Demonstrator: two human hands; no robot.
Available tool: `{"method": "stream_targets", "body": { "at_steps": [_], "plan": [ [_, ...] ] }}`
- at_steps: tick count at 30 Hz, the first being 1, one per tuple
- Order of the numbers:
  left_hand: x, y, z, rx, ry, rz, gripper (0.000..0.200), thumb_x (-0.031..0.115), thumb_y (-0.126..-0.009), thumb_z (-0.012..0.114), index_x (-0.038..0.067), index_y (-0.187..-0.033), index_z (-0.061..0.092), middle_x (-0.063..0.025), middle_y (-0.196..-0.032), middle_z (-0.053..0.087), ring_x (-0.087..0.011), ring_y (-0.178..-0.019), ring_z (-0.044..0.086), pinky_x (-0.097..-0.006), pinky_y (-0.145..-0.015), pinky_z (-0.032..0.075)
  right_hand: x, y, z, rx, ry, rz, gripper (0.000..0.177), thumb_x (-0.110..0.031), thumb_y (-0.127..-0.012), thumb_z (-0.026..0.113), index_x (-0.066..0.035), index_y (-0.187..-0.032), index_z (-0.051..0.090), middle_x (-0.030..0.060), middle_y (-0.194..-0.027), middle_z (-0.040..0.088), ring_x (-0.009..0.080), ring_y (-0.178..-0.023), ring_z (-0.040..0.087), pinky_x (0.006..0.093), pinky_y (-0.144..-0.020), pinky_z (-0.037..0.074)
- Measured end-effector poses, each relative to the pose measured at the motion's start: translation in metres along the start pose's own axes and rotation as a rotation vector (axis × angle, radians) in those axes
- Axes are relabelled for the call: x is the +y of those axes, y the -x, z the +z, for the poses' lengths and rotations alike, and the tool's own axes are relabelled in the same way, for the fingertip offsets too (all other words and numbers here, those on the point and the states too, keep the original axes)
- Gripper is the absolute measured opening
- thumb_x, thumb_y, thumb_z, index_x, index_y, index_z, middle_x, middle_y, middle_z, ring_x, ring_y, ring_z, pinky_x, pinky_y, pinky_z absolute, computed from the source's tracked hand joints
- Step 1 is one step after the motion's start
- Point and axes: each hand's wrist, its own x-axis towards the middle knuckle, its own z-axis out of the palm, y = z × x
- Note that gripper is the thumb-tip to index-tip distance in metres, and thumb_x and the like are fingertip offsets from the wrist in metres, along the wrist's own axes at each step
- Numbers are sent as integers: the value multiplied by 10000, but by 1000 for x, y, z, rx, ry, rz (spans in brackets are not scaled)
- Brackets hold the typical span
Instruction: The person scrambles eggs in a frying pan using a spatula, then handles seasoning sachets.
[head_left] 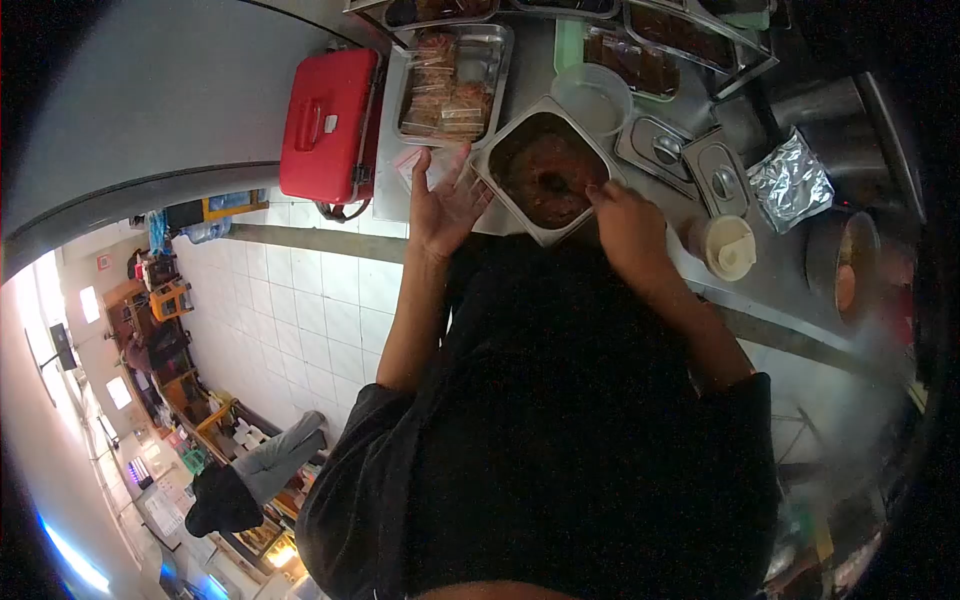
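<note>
Centrally, a square steel pan of red sauce (pixel 548 170) stood on the surface (pixel 535 55), and both hands flanked its near edge. The left hand (pixel 445 205) was just left of the pan, palm up, fingers spread, its grip released; a clear plastic bag (pixel 425 165) lay against the fingertips, close to the pan's left corner. The right hand (pixel 625 215) rested at the pan's near right corner, touching the rim, fingers curled. A dark, utensil-like shape ran from the sauce toward that hand, but it could not be told whether the grip closed on it. The right hand was therefore the nearer to the sauce, which lay ahead and to its left; the bag sat across the pan from it.

Beyond the pan to the left lay a tray of packets (pixel 455 85), and farther left a red case (pixel 330 125). Just behind the pan stood a clear tub (pixel 592 95). To the pan's right were two steel lids (pixel 655 145), a foil bundle (pixel 790 180) and, nearer the person, a lidded cup (pixel 728 245).
</note>
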Motion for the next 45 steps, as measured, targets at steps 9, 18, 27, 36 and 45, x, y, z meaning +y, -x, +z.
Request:
{"method": "stream_targets", "body": {
  "at_steps": [9, 18, 27, 36, 45],
  "plan": [
    [0, 5, 6, 18, 13, 3, 776, 636, -856, 537, 96, -1403, 434, -108, -1332, 477, -263, -1231, 434, -384, -1098, 264, -21, -26, 18, 73, -392, -25, 233, -126, -903, 534, -41, -1056, 687, 155, -1061, 653, 331, -921, 650, 428, -747, 530],
    [3, 3, 2, -1, -46, -18, 749, 661, -857, 502, 137, -1392, 465, -109, -1370, 468, -272, -1296, 401, -478, -1120, 234, -5, -57, 27, 225, 166, -75, 153, -115, -812, 586, -55, -843, 724, 100, -936, 642, 264, -935, 636, 481, -928, 439],
    [0, 8, -4, 5, -109, 11, 825, 683, -818, 561, 150, -1432, 422, -179, -1412, 375, -325, -1308, 368, -491, -1127, 253, -21, -22, -16, 195, 227, -101, 168, -98, -801, 571, -50, -728, 714, 125, -932, 662, 244, -912, 636, 460, -979, 352],
    [-2, 8, -12, -69, -37, 13, 835, 669, -829, 557, 112, -1434, 413, -192, -1465, 268, -353, -1340, 305, -473, -1135, 253, -19, -45, -7, -1, 186, -7, 148, -81, -799, 565, -68, -777, 710, 111, -794, 646, 262, -740, 646, 412, -858, 411],
    [3, 7, -6, -81, -66, 44, 759, 600, -872, 552, 38, -1375, 466, -178, -1375, 421, -318, -1248, 410, -400, -1109, 295, -13, -67, 33, 222, 182, -272, 164, -93, -827, 568, -17, -868, 707, 127, -963, 633, 278, -878, 617, 438, -855, 412]
  ]
}}
